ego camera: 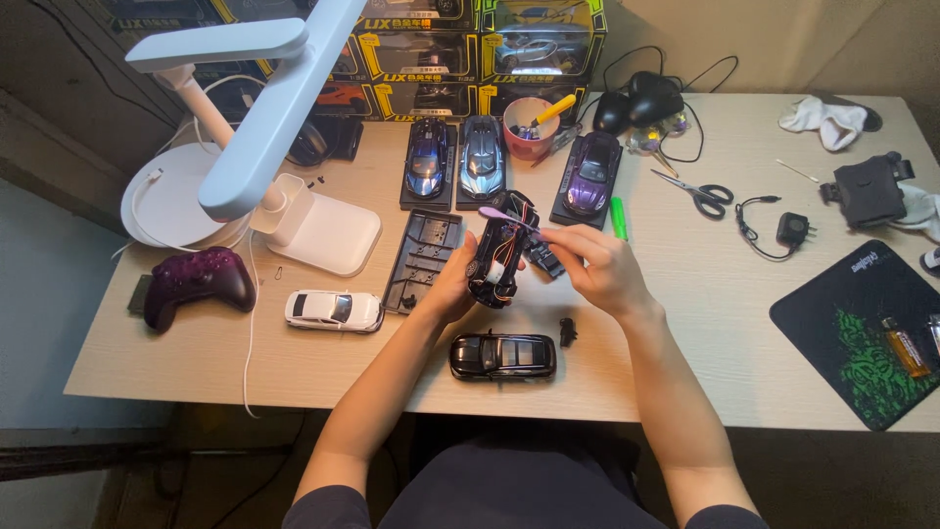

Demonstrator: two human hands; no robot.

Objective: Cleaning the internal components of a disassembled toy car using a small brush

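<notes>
Black and partly stripped, with wiring showing, sat the toy car body (pixel 497 257), raised just above the wooden table (pixel 705 333) near its middle. Cradled from the left side by the left hand (pixel 452 289), fingers curled round the shell in a firm wrap. Met from the other side by the right hand (pixel 597 264), thumb and fingertips pinching a thin purple tool (pixel 501 215) whose tip lay at the top end of the body. Could not tell whether the tip was in a screw or a seam.

Looked like work on the opened model, mid-step, with prying or unscrewing as the likeliest reading. Called, for any next move, for a steady left grip and light pressure on the tool, with care not to snag the exposed wires.

Lay close by: 1 black display base (pixel 423 257) just left of the hands, 1 finished black car (pixel 502 356) directly below them, 1 small black part (pixel 567 331) beside that car, 1 white car (pixel 334 310) further left. Stood behind, 3 cars on plinths, the purple one (pixel 591 171) nearest the right hand.
</notes>
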